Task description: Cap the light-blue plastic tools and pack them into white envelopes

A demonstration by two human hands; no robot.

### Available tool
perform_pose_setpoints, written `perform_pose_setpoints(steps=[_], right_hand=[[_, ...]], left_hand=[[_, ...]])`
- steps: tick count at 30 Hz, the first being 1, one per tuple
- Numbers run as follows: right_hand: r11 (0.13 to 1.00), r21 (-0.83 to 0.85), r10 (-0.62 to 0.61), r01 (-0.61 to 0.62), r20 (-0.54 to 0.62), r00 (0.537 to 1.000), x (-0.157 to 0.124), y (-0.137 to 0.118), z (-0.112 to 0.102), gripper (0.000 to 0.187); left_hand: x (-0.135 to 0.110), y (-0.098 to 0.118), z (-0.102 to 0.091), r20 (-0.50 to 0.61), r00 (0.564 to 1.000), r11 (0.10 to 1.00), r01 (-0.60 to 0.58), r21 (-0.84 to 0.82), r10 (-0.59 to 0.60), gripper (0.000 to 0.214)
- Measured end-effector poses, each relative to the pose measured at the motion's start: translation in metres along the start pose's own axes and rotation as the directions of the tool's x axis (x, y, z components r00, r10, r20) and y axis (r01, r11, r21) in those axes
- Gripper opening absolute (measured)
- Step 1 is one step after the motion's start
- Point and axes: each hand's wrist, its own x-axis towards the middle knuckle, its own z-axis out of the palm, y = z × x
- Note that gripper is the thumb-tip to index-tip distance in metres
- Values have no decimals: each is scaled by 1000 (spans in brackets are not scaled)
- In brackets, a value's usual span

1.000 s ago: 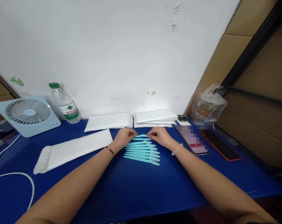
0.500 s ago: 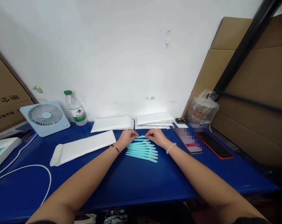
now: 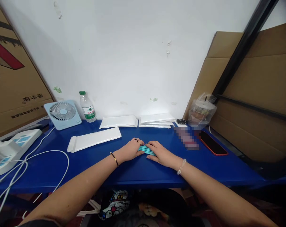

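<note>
Slim turquoise sticks, which look like eyebrow razors (image 3: pixel 147 149), lie side by side in a tight bunch on the blue table. My left hand (image 3: pixel 133 149) is closed around their left ends, with the thumb on the near side and the fingers on the far side. At the right ends, my right hand (image 3: pixel 160 153) grips the same bunch, also between thumb and fingers. The hands cover both ends of the bunch, so only its middle shows. A flat white padded envelope (image 3: pixel 95 139) lies to the left of my left hand.
Behind the hands are two stacks of white padded envelopes, a left one (image 3: pixel 119 121) and a right one (image 3: pixel 157 119). A fan (image 3: pixel 63 114), water bottle (image 3: pixel 88 108) and power strip (image 3: pixel 26 140) stand left. On the right are a phone (image 3: pixel 213 143) and a bagged cup (image 3: pixel 201 110).
The fanned-out razors are now gathered into a compact bunch. Both hands have come from the far end of the fan to the bunch's two sides and closed on it. The view has shifted.
</note>
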Motion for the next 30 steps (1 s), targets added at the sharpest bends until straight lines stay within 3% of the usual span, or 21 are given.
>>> perform_pose_setpoints(steps=[4, 9, 12, 15, 17, 19, 21, 23, 25, 27, 30], right_hand=[[975, -219, 21, -21, 1, 1000, 2, -19, 3, 18], [957, -287, 68, -31, 120, 990, 8, -25, -3, 23], [988, -146, 56, -47, 56, 997, -8, -22, -17, 33], [985, 135, 118, -104, -95, 988, -26, -14, -30, 71], [918, 370, 230, -143, -204, 951, -30, -11, -33, 89], [771, 633, 343, -76, -312, 886, -23, -13, -34, 93], [590, 804, 408, 76, -378, 831, -10, -22, -34, 87], [493, 858, 388, 143, -364, 847, 6, -35, -36, 72], [499, 861, 353, 101, -309, 883, 18, -46, -36, 46], [518, 855, 383, 33, -267, 884, 25, -54, -35, 27], [477, 879, 456, 8, -255, 852, 27, -55, -32, 28]], left_hand=[[-3, 24, 1, 49, 998, 991, -35, 131, 29, 14], [2, 35, 3, 106, 994, 980, 17, 198, -38, 14], [-2, 38, 2, 85, 996, 980, 10, 197, -27, 15], [-5, 42, -1, 45, 997, 983, 57, 177, -66, 18], [-2, 46, -2, 7, 990, 985, 138, 103, -140, 19], [6, 52, -2, -62, 978, 979, 198, -42, -200, 18], [17, 59, 1, -176, 958, 956, 185, -228, -227, 18], [29, 66, 5, -312, 929, 919, 68, -389, -201, 21], [37, 73, 11, -420, 899, 874, -101, -475, -125, 32], [38, 78, 14, -466, 880, 829, -188, -527, -97, 39], [29, 80, 11, -406, 912, 819, -197, -538, -48, 51]])
